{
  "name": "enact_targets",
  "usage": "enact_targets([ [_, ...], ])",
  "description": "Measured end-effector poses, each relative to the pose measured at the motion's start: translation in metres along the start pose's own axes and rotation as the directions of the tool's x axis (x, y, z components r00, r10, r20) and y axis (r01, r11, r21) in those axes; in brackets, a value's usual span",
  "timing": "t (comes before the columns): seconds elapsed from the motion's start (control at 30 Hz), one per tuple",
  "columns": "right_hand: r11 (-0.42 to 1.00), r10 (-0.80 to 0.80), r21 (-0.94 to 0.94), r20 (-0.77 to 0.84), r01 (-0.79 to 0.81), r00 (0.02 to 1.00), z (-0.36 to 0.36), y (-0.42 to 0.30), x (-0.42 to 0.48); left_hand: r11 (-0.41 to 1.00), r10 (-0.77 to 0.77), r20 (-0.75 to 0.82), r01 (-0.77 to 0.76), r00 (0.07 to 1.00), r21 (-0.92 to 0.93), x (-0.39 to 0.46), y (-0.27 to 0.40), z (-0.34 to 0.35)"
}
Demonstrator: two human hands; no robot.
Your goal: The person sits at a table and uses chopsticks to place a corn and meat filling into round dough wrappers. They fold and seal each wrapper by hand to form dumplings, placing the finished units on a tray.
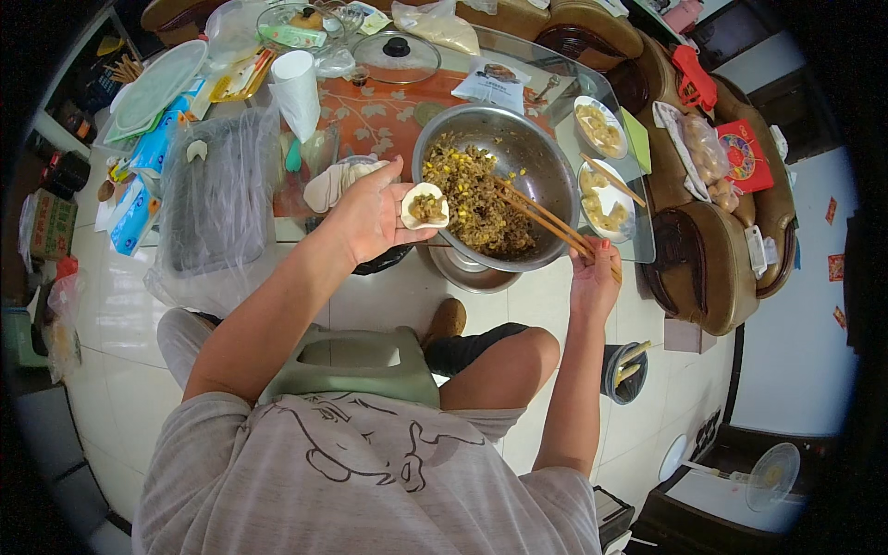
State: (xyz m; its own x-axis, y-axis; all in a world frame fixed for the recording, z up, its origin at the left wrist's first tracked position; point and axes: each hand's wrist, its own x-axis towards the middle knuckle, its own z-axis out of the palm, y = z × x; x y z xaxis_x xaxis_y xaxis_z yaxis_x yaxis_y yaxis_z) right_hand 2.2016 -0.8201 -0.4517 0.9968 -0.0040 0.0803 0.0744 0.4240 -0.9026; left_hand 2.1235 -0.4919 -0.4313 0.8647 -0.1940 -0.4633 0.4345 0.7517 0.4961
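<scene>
On the fingers of my left hand [371,216] lies a round dumpling wrapper [409,220] with a small heap of filling [428,208] on it. My right hand [596,272] grips a pair of wooden chopsticks [548,220], whose tips reach into a steel mixing bowl [551,163]. Minced filling with yellow corn kernels [472,201] covers much of the bowl's inside. Behind my left hand is a stack of dough wrappers [333,186], partly hidden by it. One folded dumpling [197,150] sits on a plastic-covered tray [218,201] at the left.
Two plates of dumplings, an upper one [599,128] and a lower one [607,201], stand right of the bowl, with more chopsticks [610,179] across the lower. A paper cup [295,76], a glass lid [395,59] and tissue packs [156,149] crowd the table. A bin [624,374] stands on the floor.
</scene>
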Motion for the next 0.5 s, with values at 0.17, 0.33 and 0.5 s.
enact_targets([
  [0.17, 0.999, 0.019, 0.051, -0.037, -0.017, 0.999, -0.002, 0.0, 0.001, 0.999, 0.026, -0.012, -0.026, 1.0, 0.028, -0.003, 0.001, 0.001],
  [0.33, 0.995, 0.013, 0.101, 0.002, -0.013, 1.0, 0.01, -0.004, -0.005, 1.0, 0.001, 0.002, -0.001, 1.0, -0.009, 0.0, -0.001, 0.002],
  [0.5, 0.98, 0.041, 0.195, 0.017, -0.043, 0.999, 0.028, -0.014, -0.011, 0.999, -0.034, 0.041, 0.034, 0.999, -0.011, 0.003, -0.006, 0.012],
])
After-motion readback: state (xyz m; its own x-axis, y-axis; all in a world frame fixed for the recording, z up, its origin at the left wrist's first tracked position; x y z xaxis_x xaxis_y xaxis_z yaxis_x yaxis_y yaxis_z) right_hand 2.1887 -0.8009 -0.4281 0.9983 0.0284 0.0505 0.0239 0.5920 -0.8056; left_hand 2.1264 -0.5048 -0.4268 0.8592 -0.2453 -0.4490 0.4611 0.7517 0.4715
